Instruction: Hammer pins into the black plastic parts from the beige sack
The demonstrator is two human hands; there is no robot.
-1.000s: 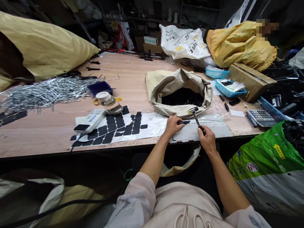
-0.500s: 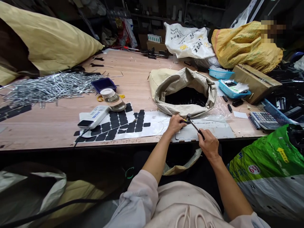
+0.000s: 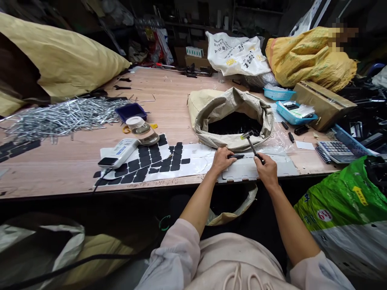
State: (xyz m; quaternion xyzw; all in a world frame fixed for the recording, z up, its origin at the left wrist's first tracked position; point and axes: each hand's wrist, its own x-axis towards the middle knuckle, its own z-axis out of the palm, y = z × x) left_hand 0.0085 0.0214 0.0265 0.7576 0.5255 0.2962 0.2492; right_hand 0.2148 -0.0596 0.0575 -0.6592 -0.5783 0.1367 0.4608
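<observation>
My right hand is closed round the black grip of a small hammer. The hammer's yellowish-tipped head is raised in front of the open sack's mouth. My left hand pinches a slim black piece, which points right over a grey-white board at the table edge. What exactly the piece is, I cannot make out. Just beyond both hands lies a beige woven sack, its rim rolled back and dark pieces inside.
To the left are a heap of metal rods, a dark blue tray, a lidded jar, a white device and sheets of black pads. Blue baskets, a calculator and a green bag stand right.
The hammer head has risen from the black piece and moved slightly right and away. My left hand keeps its hold at nearly the same spot.
</observation>
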